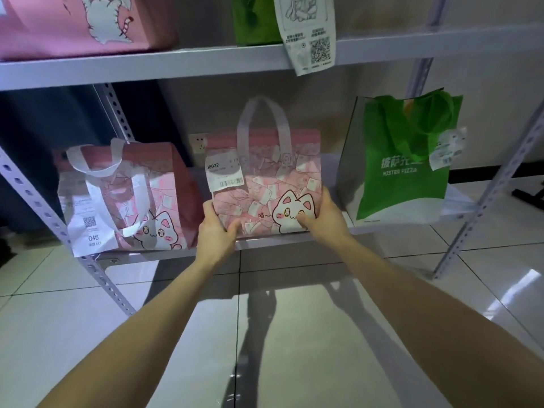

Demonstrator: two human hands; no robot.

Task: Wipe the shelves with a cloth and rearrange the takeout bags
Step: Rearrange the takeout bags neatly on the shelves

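The middle pink cat bag (265, 184) stands upright on the lower shelf (382, 228), held between the two grips. Its handles point up, its printed face is toward the person, and its long axis runs left to right along the shelf edge. The left grip (217, 228) is curled round its lower left corner, thumb on the front. The right grip (322, 217) clasps the lower right edge, thumb pressed on the cat print. Left of the left grip stands a second pink cat bag (138, 198); right of the right grip stands a green Mister Pizza bag (403, 178).
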